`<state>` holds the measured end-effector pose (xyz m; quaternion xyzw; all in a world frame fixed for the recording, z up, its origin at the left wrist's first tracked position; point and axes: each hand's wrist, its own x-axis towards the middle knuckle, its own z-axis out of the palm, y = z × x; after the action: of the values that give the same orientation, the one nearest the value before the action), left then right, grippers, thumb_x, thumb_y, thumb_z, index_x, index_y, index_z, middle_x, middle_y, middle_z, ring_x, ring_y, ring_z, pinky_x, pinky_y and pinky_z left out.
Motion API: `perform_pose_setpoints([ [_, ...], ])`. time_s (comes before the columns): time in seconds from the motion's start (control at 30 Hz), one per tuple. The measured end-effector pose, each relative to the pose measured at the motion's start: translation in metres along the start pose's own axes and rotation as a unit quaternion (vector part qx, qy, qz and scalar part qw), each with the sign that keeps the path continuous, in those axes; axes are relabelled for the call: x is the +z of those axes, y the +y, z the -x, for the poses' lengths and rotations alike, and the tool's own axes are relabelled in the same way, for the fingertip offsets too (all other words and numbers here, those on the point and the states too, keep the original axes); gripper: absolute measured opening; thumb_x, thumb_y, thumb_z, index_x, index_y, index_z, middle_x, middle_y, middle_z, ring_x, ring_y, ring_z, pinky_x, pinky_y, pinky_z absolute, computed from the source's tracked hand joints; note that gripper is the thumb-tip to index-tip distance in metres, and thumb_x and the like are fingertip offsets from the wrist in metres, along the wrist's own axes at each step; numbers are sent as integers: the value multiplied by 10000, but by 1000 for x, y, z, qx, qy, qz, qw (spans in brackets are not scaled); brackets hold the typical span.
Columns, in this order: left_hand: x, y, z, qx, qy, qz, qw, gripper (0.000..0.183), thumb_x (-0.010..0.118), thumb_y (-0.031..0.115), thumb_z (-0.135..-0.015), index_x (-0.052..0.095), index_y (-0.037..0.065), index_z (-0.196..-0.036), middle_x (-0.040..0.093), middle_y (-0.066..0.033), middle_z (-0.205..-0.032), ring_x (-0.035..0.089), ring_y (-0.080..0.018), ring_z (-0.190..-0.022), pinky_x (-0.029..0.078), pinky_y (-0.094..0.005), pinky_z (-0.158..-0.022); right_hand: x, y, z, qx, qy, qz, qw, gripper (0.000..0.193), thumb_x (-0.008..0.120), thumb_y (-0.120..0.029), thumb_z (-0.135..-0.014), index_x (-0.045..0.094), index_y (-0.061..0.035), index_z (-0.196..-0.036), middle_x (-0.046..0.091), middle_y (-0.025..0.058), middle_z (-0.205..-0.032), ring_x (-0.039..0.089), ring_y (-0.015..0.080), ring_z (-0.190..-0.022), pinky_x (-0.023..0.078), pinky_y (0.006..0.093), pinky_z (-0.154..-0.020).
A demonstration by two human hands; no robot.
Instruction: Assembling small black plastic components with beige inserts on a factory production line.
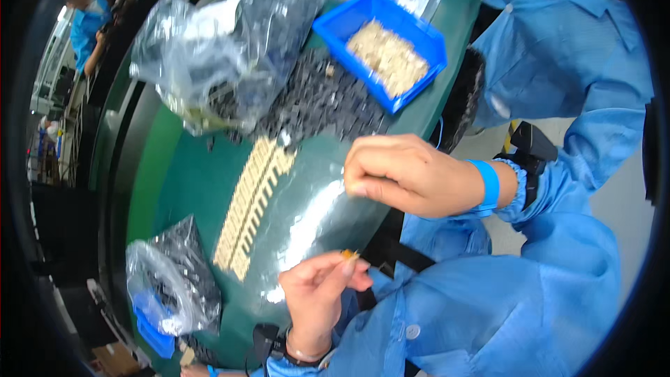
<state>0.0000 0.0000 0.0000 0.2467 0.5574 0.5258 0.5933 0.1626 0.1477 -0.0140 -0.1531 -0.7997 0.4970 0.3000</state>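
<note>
My left hand (317, 293) is closed in a pinch, low in the head view. Between its thumb and forefinger is a small orange-yellow piece (349, 255), too small to make out its kind. Further up and to the right, my right hand (401, 173) has its fingers curled together above the table edge; whatever they may hold is hidden. Left of both hands, cream-coloured small pieces (251, 206) lie side by side in long, neat rows. Beyond them is a loose heap of small flat black pieces (324, 101).
On the green table (185, 174), a blue bin (380, 10) holds cream pieces beside a large clear bag (223, 56) of dark pieces. A smaller bag (185, 276) sits at lower left by another blue bin (150, 328). People in blue sit nearby (558, 56) and stand far left.
</note>
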Motion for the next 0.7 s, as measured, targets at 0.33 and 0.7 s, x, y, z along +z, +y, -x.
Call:
perform_pose_setpoints([
  [0.33,-10,11,10,-49,-38,45,997,132,576,23,-852,609,-55,-954,654,-145,-782,607,-164,-608,503,-269,-592,-106,43,-27,-17,225,425,877,120,546,-33,-755,611,-24,-855,621,121,-797,605,311,-748,485,379,-663],
  [0.7,-2,23,7,-49,0,22,999,101,593,39,-845,620,-59,-837,629,-106,-703,565,-138,-559,454,-239,-551,-107,45,-37,-70,230,491,837,83,580,-56,-745,601,-46,-825,589,95,-722,581,271,-715,452,384,-664],
])
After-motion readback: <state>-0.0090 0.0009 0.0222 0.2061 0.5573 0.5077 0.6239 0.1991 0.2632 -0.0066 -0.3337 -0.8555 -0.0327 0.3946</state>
